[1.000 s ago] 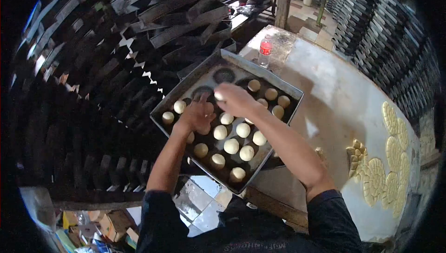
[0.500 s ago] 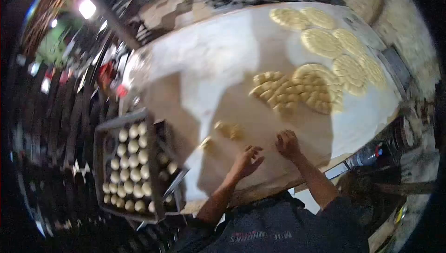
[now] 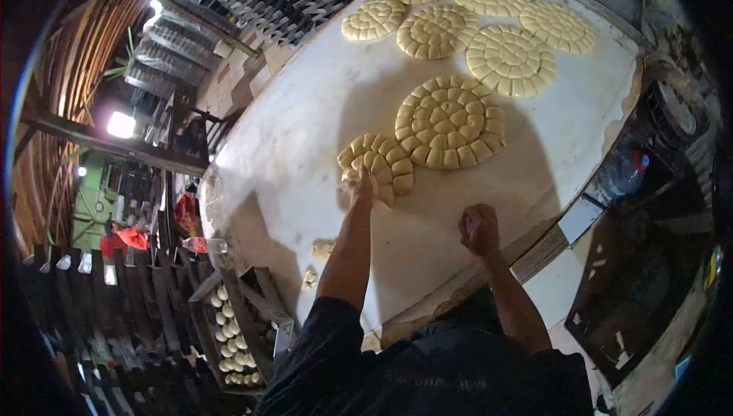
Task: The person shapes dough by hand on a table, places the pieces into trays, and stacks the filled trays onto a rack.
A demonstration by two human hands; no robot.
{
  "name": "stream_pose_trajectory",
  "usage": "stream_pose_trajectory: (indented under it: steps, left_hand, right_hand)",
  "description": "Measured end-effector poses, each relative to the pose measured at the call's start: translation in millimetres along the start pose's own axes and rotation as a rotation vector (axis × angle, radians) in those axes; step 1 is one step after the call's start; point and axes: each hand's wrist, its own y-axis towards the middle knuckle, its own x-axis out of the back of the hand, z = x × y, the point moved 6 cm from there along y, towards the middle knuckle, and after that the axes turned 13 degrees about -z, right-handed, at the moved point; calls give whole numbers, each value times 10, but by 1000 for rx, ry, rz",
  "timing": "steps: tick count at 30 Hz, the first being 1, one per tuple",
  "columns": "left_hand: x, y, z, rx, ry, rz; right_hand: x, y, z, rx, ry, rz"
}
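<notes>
My left hand (image 3: 357, 188) reaches forward onto a smaller dough coil (image 3: 385, 158) cut into segments. Its fingers are closed at the coil's near left edge and hide the dough beneath them. To the right, my right hand (image 3: 479, 229) rests as a fist low over the tabletop (image 3: 427, 240), and whatever its fingers may hold is hidden. A larger round of scored, coiled dough (image 3: 450, 123) lies just beyond, touching the smaller one. Two small dough lumps, one being a dough piece (image 3: 323, 249), sit left of my left forearm.
Several finished-looking dough rounds (image 3: 510, 61) cover the table's far end. At the lower left a wooden crate (image 3: 246, 323) holds several dough balls. A clear plastic bottle (image 3: 217, 246) lies by the left edge, and a water jug (image 3: 624, 171) stands beyond the right edge.
My view has turned. My left hand has moved forward from the bare near tabletop to the smaller dough coil and closed there. My right hand stays near the front, its fingers now curled tighter.
</notes>
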Motion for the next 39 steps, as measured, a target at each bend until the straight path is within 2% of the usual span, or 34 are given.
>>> stream_pose_trajectory:
  steps: [1,2,4,6,8,9,11,12,14,15,16,17,18,20,21,22,23,24,25,27,28,30,31,33,34,36,37,38,39]
  left_hand:
    - [101,-127,75,68,-363,63]
    - [285,-247,210,68,-367,61]
    - [823,-603,235,-109,-104,88]
    - [1105,-844,599,-350,-63,-151]
    - [1374,-1081,1027,-600,446,-514]
    - [1549,-1217,1165,-571,429,-521]
    - [1682,-1489,1489,155,-886,228]
    - [1932,-1533,1701,176,-931,206]
    - [2023,-1759,1814,420,-1423,638]
    - [2068,-1693,1998,429,-1442,639]
    - [2044,-1601,2183,275,-1255,697]
    - [2050,-1570,2308,127,-1066,743]
    - [2110,-1567,2404,141,-1091,740]
    - [2321,-1530,2518,-103,-1065,716]
    - [2682,-1580,2325,-196,-1029,658]
    - [2704,-1564,2427,-186,-1034,656]
    - [2732,-1547,2555,-232,-936,535]
    - [2746,-1550,2692,-275,-834,417]
    - [2729,-1594,2825,-270,-835,418]
    - [2816,-1453,3068,-212,-734,55]
    - [2897,-1420,2926,-226,-734,55]
    - [3047,-1683,2273,-854,-65,325]
    - [3106,-1589,2117,-859,-57,312]
    - [3115,-1434,1771,-1072,145,194]
    - [2931,-1303,1636,-1066,164,190]
    - [2565,-978,1434,-898,57,-18]
    - [2376,-993,1337,-804,60,-42]
    - [2198,-1063,1272,-712,63,-68]
    - [1900,-1146,1472,-624,8,30]
  right_hand:
    - [4,1,-11,-38,-20,38]
    - [16,-13,-6,-69,-40,82]
    - [43,6,37,-42,-43,55]
    - [26,39,117,0,-40,30]
    - [55,46,182,-26,6,-8]
    - [-4,-10,175,-110,-82,83]
    - [-493,-366,-8,-460,20,447]
    - [-676,-560,-1,-412,5,466]
    - [-1475,-1879,1151,-60,8,453]
    - [-1571,-2071,1096,113,5,443]
    - [-1226,-2139,1389,131,-14,452]
    - [-1055,-1993,1786,-190,125,435]
    - [-880,-1858,2170,-514,262,409]
    - [-983,-2097,1658,-511,314,504]
    - [-1005,-2208,1424,-524,382,584]
    - [-819,-2057,1411,-499,345,489]
    - [-615,-1853,1381,-470,308,393]
    - [-407,-1592,1424,-652,517,296]
    - [-258,-1396,1387,-834,729,186]
    - [-7,-1018,881,-587,530,-74]
    - [83,-948,597,-586,539,-84]
    - [69,-889,298,-61,-85,334]
    - [101,-686,234,-58,-70,331]
    - [89,-441,515,661,-95,518]
    - [-82,-254,489,656,-76,522]
    - [-502,-59,407,574,-129,600]
    - [-696,-168,422,558,-113,611]
    - [-886,-297,507,520,-43,493]
    - [-976,-378,622,488,23,373]
